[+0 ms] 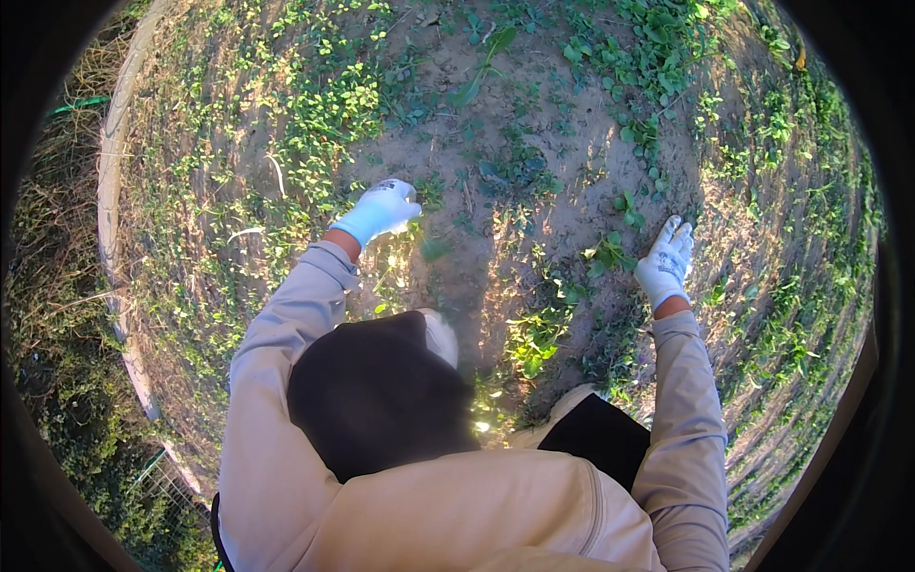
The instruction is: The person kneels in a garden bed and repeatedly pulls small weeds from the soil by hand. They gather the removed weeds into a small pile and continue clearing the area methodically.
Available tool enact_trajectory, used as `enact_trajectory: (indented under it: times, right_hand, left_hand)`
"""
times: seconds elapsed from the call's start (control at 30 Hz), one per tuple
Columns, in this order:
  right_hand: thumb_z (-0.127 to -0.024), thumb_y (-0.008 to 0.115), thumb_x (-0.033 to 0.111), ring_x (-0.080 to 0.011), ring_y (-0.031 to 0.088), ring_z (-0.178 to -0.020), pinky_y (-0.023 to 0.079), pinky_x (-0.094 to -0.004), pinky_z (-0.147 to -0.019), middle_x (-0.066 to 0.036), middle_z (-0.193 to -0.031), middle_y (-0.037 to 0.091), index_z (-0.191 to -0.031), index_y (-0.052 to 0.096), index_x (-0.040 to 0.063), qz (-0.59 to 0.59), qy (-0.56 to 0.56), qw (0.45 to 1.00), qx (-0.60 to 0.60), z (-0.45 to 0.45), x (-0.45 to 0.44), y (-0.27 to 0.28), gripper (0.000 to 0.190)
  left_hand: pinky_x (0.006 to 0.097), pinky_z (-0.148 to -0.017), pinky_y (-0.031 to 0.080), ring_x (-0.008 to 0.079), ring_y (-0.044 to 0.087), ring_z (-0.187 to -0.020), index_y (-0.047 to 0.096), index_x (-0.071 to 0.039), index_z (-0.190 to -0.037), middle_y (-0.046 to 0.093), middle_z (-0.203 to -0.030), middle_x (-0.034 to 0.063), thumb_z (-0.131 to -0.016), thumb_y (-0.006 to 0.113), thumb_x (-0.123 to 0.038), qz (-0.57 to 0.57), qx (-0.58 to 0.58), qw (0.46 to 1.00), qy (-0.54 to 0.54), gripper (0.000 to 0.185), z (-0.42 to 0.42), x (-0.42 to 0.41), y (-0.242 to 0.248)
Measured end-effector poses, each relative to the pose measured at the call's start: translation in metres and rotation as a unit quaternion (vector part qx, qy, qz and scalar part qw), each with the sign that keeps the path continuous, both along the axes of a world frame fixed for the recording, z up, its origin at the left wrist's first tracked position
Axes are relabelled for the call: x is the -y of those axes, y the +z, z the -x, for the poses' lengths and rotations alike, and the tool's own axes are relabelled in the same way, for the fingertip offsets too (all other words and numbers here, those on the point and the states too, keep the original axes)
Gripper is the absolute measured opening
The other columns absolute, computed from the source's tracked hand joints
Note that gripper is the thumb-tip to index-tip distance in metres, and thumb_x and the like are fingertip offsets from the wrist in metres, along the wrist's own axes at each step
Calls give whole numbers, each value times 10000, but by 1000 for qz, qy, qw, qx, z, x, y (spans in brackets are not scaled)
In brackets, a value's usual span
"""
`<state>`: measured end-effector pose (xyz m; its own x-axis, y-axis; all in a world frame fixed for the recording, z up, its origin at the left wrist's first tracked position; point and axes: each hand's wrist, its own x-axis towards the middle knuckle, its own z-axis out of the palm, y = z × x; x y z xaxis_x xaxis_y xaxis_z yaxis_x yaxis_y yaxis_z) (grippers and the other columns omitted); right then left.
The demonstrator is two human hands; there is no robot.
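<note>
My left hand [382,209], in a white and light-blue work glove, is over the low green plants left of the middle. Its fingers are curled, and a blurred green leaf [434,249] shows just below them; whether the hand grips it cannot be told. On the right, my right hand [668,261] wears a similar glove with soiled fingertips. Its fingers are extended, close together, over the soil, with nothing seen in them. A small leafy plant [607,254] grows just left of that hand.
Bare soil [450,150] with scattered weeds lies ahead. Dense leafy plants [654,53] grow at the top right. A pale curved border [111,179] runs along the left, beyond it tangled dry growth [53,236] and wire mesh [168,486]. My black-covered knees are below.
</note>
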<state>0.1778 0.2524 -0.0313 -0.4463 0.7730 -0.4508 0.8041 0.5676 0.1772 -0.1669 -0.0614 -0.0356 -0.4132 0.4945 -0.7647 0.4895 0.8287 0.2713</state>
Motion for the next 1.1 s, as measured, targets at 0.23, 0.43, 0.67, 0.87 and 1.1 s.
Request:
enact_trajectory:
  times: [0.23, 0.43, 0.67, 0.87, 1.1]
  right_hand:
    - [-770, 646, 138, -453, 252, -1409, 266, -472, -1152, -296, -1551, 166, -1528, 104, -7, -6, 1, 1000, 3, 0, 1, 0, 943]
    - [-766, 665, 151, -449, 249, -1410, 269, -476, -1149, -289, -1554, 162, -1529, 101, -5, -3, -5, 1000, -4, 0, 2, 1, 961]
    - [-766, 660, 141, -448, 241, -1416, 265, -475, -1151, -286, -1559, 150, -1530, 91, -5, -4, 1, 1000, 10, 0, 0, -1, 964]
    - [-762, 656, 137, -452, 231, -1420, 255, -470, -1157, -290, -1560, 147, -1532, 81, -3, 2, -3, 1000, 3, 1, 0, 0, 971]
    - [-752, 644, 122, -456, 222, -1424, 230, -466, -1169, -303, -1556, 147, -1533, 66, -3, 8, -8, 1000, -4, 0, 0, 0, 979]
  left_hand:
    - [371, -608, 567, 201, 645, -749, 660, -19, -911, 644, -818, 87, -860, 691, -177, -104, 220, 934, 260, 169, 17, 26, -23]
    - [359, -580, 569, 196, 648, -665, 625, -18, -851, 626, -766, 87, -884, 679, -153, -170, 245, 882, 364, 149, 27, 40, -13]
    - [436, -662, 605, 269, 663, -757, 594, 30, -880, 619, -886, 137, -876, 719, -279, -33, 175, 938, 296, 334, 21, 17, -4]
    - [399, -644, 604, 306, 714, -791, 649, 82, -971, 661, -908, 178, -832, 699, -212, -9, 130, 960, 247, 329, 4, 1, 5]
    - [401, -590, 615, 263, 681, -683, 647, 45, -903, 637, -844, 128, -837, 689, -150, -38, 210, 931, 295, 210, 8, 10, -5]
